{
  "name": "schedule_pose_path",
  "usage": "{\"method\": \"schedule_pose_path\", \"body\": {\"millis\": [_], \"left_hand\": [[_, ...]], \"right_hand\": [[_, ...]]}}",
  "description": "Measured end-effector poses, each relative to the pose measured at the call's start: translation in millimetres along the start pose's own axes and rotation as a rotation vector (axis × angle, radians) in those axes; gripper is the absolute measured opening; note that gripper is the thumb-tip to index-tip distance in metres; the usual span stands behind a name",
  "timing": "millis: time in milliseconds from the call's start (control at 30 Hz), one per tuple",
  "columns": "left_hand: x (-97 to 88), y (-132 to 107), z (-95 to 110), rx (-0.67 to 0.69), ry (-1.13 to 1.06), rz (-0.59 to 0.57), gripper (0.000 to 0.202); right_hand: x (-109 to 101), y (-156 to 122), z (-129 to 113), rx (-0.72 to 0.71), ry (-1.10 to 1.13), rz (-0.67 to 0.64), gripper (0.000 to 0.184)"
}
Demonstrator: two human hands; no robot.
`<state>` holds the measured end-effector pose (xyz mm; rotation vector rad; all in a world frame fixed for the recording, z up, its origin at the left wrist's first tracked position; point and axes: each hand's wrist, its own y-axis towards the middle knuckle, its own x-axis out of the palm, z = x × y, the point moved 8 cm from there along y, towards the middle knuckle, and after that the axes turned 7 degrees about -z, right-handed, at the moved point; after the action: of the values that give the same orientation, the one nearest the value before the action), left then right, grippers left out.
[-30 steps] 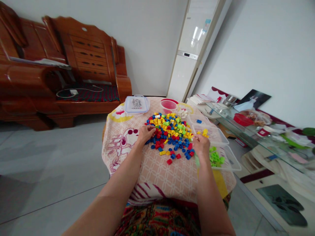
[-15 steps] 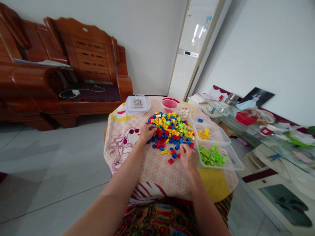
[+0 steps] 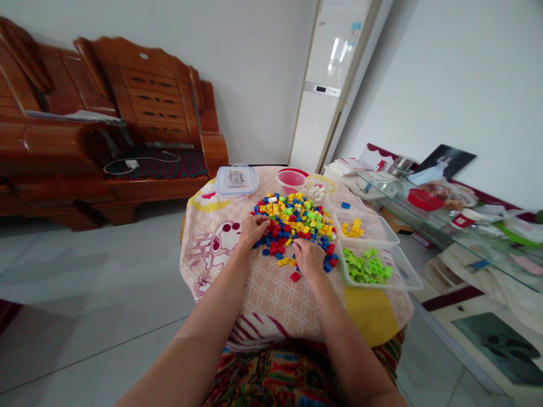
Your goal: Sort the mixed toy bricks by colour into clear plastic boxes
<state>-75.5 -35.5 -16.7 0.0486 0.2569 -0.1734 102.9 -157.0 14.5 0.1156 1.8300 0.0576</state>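
Observation:
A heap of toy building bricks point(image 3: 297, 209) in red, blue, yellow, green and white lies on the cloth-covered round table point(image 3: 271, 305). My left hand point(image 3: 253, 230) rests at the heap's left side, its fingers curled against red and blue bricks; what they hold, if anything, is hidden. At the front of the heap, my right hand point(image 3: 309, 257) has its fingers pinched together over the bricks, and I cannot make out anything in them. A loose red brick point(image 3: 294, 277) lies just in front of the right hand.
Clear trays to the right hold green bricks point(image 3: 367, 265), yellow bricks point(image 3: 352, 228) and a blue brick point(image 3: 345, 205). Behind the heap are a pink tub point(image 3: 292, 180), white bricks point(image 3: 316, 193) and a lidded box point(image 3: 236, 180). A cluttered glass table point(image 3: 441, 226) stands right.
My right hand has moved left and slightly up, from beside the trays to the front middle of the heap. My left hand has stayed at the heap's left side.

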Motion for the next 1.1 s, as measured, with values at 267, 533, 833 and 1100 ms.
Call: {"method": "schedule_pose_path", "body": {"millis": [267, 533, 833, 1100], "left_hand": [[0.2, 1.0, -1.7, 0.003, 0.002, -0.002, 0.016], [2.4, 2.1, -4.6, 0.012, -0.015, -0.012, 0.017], [2.6, 5.6, -5.8, 0.028, -0.028, -0.013, 0.016], [1.7, 1.6, -3.3, 0.013, -0.024, -0.003, 0.015]], "right_hand": [[19.4, 26.7, -16.8, -0.002, -0.170, -0.144, 0.026], [-15.6, 18.7, 12.9, 0.057, 0.036, 0.118, 0.028], [-97.5, 16.5, 121.7, 0.389, 0.117, 0.532, 0.041], [-41.4, 5.6, 61.3, 0.112, 0.220, 0.277, 0.033]]}}
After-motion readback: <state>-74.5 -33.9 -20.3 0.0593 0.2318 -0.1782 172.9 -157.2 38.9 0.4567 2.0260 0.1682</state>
